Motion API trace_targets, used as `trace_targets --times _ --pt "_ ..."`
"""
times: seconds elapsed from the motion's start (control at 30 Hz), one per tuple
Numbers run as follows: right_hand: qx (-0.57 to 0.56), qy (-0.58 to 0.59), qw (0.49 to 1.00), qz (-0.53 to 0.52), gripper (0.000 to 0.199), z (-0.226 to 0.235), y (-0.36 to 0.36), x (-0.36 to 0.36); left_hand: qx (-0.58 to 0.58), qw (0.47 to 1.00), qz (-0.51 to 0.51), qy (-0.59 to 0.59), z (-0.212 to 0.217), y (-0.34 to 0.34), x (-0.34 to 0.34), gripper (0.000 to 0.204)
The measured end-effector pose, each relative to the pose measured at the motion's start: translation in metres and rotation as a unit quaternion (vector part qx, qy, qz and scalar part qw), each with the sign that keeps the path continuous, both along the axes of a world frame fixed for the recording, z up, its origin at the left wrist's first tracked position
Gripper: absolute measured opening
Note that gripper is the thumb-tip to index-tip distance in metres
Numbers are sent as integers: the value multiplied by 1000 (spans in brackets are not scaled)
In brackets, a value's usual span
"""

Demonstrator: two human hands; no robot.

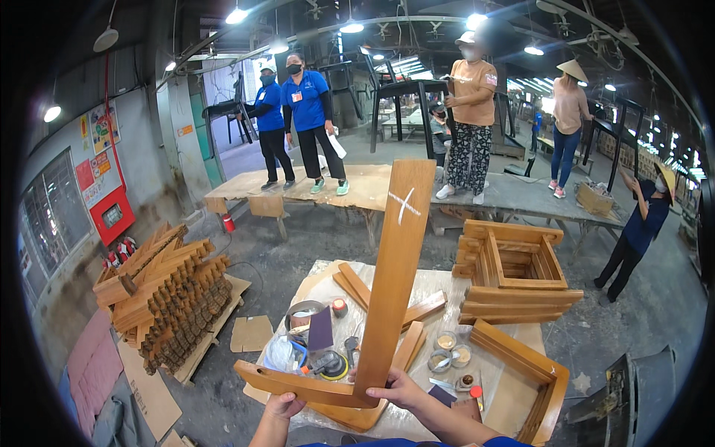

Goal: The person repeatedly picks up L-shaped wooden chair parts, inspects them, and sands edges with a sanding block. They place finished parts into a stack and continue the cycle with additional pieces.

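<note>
While the left hand (pixel 285 406) grasps the shorter bar of an L-shaped wooden frame (pixel 395 283) near its lower edge, the right hand (pixel 400 389) is closed around the corner where the two bars meet, some of its fingers hidden behind the wood. The longer bar rises from that corner and bears a white cross mark (pixel 404 205) near its top; whether the frame touches the pieces beneath it cannot be told. Its two bars are already joined, so the assembly of this piece looks done, but it is not yet set down, and how complete its surface is remains unclear. Just beyond the left hand, an orbital sander (pixel 334 366) lies unheld on the covered worktable (pixel 320 277), beside a purple sheet (pixel 320 329); loose slats (pixel 356 283) lie farther back. Past the right hand are open jars (pixel 447 340) and, at the table's right side, similar angled frames (pixel 553 384), either finished or waiting, with a pile of joined frames (pixel 521 296) behind them. Well apart on the left, a large stack of wooden parts (pixel 160 298) stands on a pallet (pixel 232 302), suggesting many pieces are left; farther off, co-workers (pixel 307 104) stand on a long platform (pixel 342 179).
</note>
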State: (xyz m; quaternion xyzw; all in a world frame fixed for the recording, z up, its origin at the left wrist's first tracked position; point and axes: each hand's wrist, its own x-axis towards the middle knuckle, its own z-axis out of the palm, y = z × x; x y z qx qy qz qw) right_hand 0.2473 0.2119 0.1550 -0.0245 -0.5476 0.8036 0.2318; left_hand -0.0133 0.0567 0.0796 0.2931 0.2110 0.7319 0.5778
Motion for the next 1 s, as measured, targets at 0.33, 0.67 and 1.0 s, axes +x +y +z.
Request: trace_targets --times 0.33,0.67,1.0 --pt "18 -75 996 -45 48 4 9 21 -36 997 -61 -36 -4 8 28 56" --pt "114 -30 753 -647 89 4 27 61 10 982 -66 179 49 84 125 70" --pt "168 -184 635 -731 81 80 48 330 -119 896 -150 400 13 98 129 78"
